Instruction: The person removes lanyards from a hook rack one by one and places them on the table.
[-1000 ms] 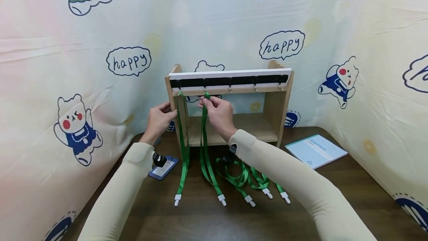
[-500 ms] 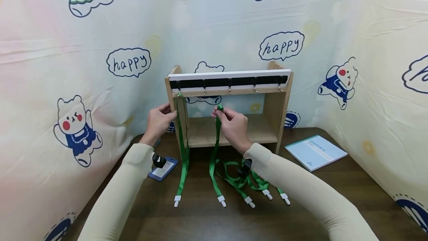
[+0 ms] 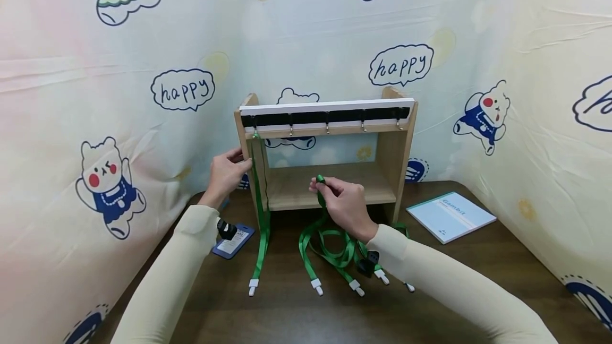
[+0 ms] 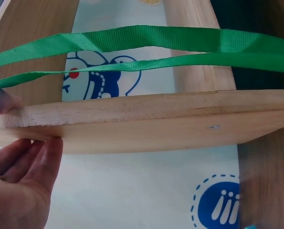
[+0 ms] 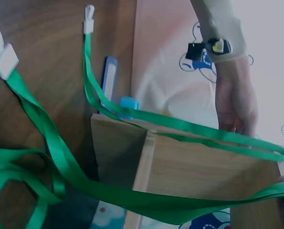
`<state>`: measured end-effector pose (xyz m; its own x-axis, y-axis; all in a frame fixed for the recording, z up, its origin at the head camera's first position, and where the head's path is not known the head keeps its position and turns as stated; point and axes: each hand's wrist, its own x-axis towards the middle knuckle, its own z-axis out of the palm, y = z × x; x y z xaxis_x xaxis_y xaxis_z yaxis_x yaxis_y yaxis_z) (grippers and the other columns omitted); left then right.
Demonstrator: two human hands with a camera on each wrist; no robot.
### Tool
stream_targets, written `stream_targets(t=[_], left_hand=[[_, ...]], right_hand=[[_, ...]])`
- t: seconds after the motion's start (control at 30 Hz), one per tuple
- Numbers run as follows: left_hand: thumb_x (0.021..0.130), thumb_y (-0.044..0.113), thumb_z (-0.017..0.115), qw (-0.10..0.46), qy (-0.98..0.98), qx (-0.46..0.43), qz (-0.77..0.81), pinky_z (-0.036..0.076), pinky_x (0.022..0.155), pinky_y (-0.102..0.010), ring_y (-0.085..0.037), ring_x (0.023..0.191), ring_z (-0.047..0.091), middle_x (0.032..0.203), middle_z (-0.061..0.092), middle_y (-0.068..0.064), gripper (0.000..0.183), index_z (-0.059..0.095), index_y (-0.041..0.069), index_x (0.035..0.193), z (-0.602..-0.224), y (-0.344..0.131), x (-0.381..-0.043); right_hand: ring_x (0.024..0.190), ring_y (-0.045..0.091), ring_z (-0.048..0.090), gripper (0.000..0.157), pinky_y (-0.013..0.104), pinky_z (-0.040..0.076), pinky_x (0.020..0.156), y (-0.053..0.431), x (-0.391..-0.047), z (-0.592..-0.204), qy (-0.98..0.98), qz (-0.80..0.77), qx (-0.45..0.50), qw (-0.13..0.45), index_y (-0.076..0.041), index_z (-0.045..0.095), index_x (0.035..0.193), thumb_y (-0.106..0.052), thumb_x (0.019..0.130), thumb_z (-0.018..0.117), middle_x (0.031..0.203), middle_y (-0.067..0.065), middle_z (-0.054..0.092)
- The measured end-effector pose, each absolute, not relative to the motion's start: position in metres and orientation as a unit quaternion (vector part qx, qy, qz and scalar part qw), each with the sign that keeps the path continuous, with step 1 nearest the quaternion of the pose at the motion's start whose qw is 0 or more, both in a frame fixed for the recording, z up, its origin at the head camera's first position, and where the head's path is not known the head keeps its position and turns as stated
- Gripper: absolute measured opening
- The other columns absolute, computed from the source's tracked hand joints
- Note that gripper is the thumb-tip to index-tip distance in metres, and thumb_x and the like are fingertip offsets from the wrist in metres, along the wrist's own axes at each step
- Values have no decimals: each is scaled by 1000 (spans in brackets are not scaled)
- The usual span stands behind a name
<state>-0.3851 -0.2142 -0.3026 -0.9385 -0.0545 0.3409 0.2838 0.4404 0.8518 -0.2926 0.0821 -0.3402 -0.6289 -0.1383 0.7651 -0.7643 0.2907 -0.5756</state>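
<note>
- Head: the right hand (image 3: 348, 203) pinches a green lanyard (image 3: 304, 254) in front of the wooden rack (image 3: 291, 189); the left hand (image 3: 226, 175) grips the rack's left side panel (image 3: 244, 145). A second lanyard (image 3: 264, 235) hangs from the rack's leftmost hook (image 3: 255, 130).
- Left wrist: thumb (image 4: 2, 101) and fingers (image 4: 47, 162) clasp the rack's panel from opposite faces.
- Right wrist: the held lanyard passes before the rack, ending in a white clip (image 5: 5, 62).
</note>
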Motion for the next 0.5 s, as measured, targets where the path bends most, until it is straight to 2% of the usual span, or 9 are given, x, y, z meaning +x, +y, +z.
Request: stream_targets(t=[0.17,0.4,0.5], left_hand=[[96,25,66,165,-832,-69,-525,53,107,-46,-30,130,60,143,61,-16,56,52,9,148,-303,-215,-386],[96,28,65,169,-837,-67,-515,52,109,-47,-30,130,60,143,61,-15,55,53,11,147,-304,-214,-384],[96,27,65,172,-837,-71,-514,52,108,-47,-30,130,60,142,62,-15,55,54,10,147,-305,-214,-384]], right_hand=[[90,12,78,17,22,61,80,82,-279,-345,-756,503,321,271,-9,78,107,-15,100,63,100,6,80],[89,12,78,20,22,61,81,67,-261,-348,-764,530,331,158,-6,78,110,-13,101,62,102,10,80],[89,12,78,19,24,62,82,58,-258,-352,-771,538,316,125,-9,78,109,-14,101,62,101,10,80]])
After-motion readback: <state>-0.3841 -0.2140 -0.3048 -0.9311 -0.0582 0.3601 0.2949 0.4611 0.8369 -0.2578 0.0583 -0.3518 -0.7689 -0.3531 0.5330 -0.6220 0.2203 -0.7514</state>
